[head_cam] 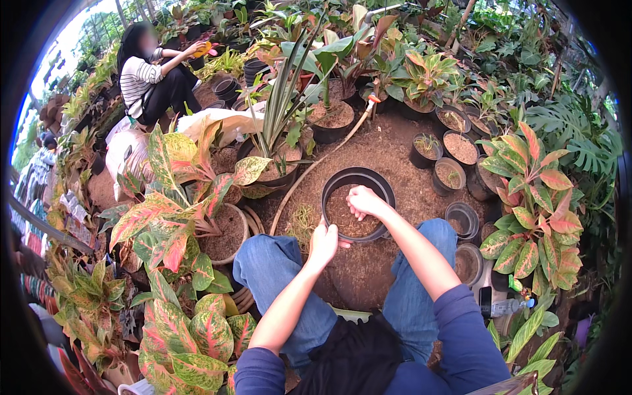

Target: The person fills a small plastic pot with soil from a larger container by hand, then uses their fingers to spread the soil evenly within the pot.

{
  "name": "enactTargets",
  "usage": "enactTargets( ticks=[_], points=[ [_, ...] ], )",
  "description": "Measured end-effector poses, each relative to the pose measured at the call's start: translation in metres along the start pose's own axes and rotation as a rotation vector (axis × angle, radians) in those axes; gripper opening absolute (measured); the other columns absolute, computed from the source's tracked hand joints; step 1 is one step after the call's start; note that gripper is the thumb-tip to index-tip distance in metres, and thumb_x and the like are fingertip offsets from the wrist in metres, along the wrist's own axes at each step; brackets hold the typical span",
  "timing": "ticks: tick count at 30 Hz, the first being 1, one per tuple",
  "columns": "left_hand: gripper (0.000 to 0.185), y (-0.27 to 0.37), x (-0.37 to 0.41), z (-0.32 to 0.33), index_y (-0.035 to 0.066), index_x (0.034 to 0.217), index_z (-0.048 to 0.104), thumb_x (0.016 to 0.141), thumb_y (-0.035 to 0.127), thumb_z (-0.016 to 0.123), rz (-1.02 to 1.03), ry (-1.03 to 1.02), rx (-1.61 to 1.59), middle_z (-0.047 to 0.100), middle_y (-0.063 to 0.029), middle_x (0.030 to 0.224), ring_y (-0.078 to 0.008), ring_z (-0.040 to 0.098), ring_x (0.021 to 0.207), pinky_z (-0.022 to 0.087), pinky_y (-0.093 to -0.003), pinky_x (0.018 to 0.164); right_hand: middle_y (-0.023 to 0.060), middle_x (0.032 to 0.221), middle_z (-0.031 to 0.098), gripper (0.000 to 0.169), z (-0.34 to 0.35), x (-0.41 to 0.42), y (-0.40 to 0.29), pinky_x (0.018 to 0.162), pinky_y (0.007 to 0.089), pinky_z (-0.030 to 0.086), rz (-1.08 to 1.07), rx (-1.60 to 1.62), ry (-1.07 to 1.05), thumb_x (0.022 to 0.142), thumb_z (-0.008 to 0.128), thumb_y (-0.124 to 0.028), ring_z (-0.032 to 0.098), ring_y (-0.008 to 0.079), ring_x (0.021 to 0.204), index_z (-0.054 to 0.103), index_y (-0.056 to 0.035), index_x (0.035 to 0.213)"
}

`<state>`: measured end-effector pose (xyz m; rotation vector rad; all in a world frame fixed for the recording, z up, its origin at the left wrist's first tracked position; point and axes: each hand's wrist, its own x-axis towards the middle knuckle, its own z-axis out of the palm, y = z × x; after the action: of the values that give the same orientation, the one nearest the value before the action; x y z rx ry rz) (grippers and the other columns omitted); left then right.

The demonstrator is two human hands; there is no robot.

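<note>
A round black plastic pot (pixel 359 238) stands between my knees, partly filled with brown, coarse potting mix (pixel 340 205). My left hand (pixel 323 243) grips it at its near left side, thumb against the outer wall and fingers reaching underneath. Inside the rim, over the mix, is my right hand (pixel 364 201) with its fingers curled inward. Whether anything is pinched in those fingers cannot be made out. Left of the pot, a small tuft of thin green plants (pixel 303 219) lies on the soil.
A pale hose (pixel 316 165) with an orange tip curves left of the pot. Small black pots (pixel 448 174) cluster on the right, with a plastic bottle (pixel 508 307) below. Potted aglaonema (pixel 175 197) crowds the left. Another person (pixel 153 74) sits farther back, holding something yellow.
</note>
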<state>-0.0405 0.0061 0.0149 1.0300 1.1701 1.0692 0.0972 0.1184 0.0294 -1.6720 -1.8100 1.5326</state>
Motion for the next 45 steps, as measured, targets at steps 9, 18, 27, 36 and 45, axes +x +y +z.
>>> enactTargets(
  ticks=[9,18,27,36,45],
  points=[
    [0.04,0.003,0.001,0.007,-0.003,0.123,0.027,0.084,0.007,0.025,-0.008,-0.009,0.02,0.06,-0.02,0.082,-0.0218,0.063,0.058,0.053,-0.0274,0.053,0.0125,0.078,0.056,0.014,0.014,0.008,0.002,0.057,0.0299,0.052,-0.107,0.557,-0.052,0.085,0.044,-0.012,0.059,0.0191,0.067,0.049,0.0007,0.085],
    [0.038,0.003,0.001,0.009,-0.005,0.12,0.03,0.084,0.007,0.025,0.007,0.008,0.037,0.061,-0.0185,0.08,-0.0214,0.063,0.057,0.053,-0.0271,0.053,0.0065,0.089,0.054,0.011,0.017,-0.001,0.009,0.072,0.0313,0.047,-0.149,1.005,0.068,0.082,0.05,-0.009,0.054,0.0163,0.083,0.048,-0.0057,0.092],
    [0.041,0.006,0.0,0.012,-0.004,0.123,0.027,0.083,0.007,0.026,-0.013,0.004,0.027,0.061,-0.017,0.077,-0.0211,0.062,0.056,0.052,-0.0268,0.054,0.013,0.088,0.055,0.015,0.025,-0.008,0.009,0.072,0.0299,0.049,-0.161,0.89,-0.087,0.082,0.05,-0.009,0.056,0.0193,0.08,0.051,0.0019,0.092],
    [0.04,0.003,-0.001,0.012,-0.003,0.122,0.029,0.083,0.006,0.026,0.038,0.001,0.106,0.059,-0.018,0.092,-0.0208,0.063,0.058,0.052,-0.0258,0.052,0.0066,0.07,0.057,0.017,0.019,-0.017,0.019,0.057,0.0231,0.048,-0.141,0.48,-0.187,0.082,0.051,-0.013,0.055,0.0118,0.062,0.059,0.0028,0.08],
    [0.039,0.0,0.001,0.011,-0.003,0.121,0.03,0.083,0.005,0.025,0.014,-0.018,0.058,0.06,-0.0176,0.085,-0.0198,0.063,0.058,0.053,-0.0256,0.052,0.0038,0.062,0.056,0.024,-0.001,-0.021,0.025,0.045,0.0222,0.046,-0.146,0.243,-0.12,0.083,0.051,-0.018,0.053,0.0088,0.051,0.058,0.001,0.07]
  ],
)
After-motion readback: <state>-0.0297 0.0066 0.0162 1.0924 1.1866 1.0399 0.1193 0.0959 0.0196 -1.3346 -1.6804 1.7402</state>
